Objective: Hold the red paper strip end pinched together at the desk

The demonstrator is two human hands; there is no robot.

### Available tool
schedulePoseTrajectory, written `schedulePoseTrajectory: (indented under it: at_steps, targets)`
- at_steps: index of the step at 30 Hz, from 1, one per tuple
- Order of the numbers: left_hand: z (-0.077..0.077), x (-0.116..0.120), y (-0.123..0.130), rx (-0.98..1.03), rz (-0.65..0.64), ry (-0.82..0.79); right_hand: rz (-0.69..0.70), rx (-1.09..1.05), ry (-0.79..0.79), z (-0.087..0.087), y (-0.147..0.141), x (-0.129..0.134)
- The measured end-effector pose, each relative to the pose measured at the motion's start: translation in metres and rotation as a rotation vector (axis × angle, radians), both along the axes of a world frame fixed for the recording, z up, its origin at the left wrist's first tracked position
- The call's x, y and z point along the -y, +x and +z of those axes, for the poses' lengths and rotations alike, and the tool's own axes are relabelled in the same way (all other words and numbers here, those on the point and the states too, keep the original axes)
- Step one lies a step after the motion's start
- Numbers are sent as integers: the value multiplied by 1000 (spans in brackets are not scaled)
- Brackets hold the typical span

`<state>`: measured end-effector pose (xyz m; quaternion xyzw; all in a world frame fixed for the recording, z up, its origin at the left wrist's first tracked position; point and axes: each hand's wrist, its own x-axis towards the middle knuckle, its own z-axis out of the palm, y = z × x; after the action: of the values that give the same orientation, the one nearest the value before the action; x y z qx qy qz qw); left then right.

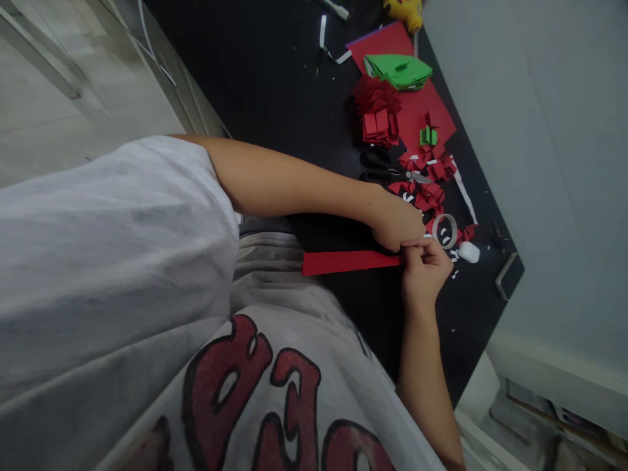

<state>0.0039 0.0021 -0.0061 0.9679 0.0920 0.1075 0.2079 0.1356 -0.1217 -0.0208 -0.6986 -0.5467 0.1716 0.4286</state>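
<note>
A long red paper strip stretches from near my lap to my fingers, its far end hidden by them. My left hand is closed at that end, its fingertips partly out of sight. Close against it, my right hand pinches the same end between thumb and finger. Just beyond my hands are a clear tape roll and a small white rounded object. Folded red paper pieces lie beside them, with black-handled scissors among these.
Farther up the black table are a stack of folded red paper, folded green paper, red sheets and a yellow toy. A phone-like object lies by the right edge. A wall borders the table.
</note>
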Motion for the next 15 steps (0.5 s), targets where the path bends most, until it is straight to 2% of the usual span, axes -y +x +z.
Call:
schedulePoseTrajectory:
  at_steps: [7,15]
  targets:
    - [9,3,-5,-101,-13,60,-1,7,1,1,-1,0]
    - [9,3,-5,-141,-22,99,6,-3,2,-1,1,0]
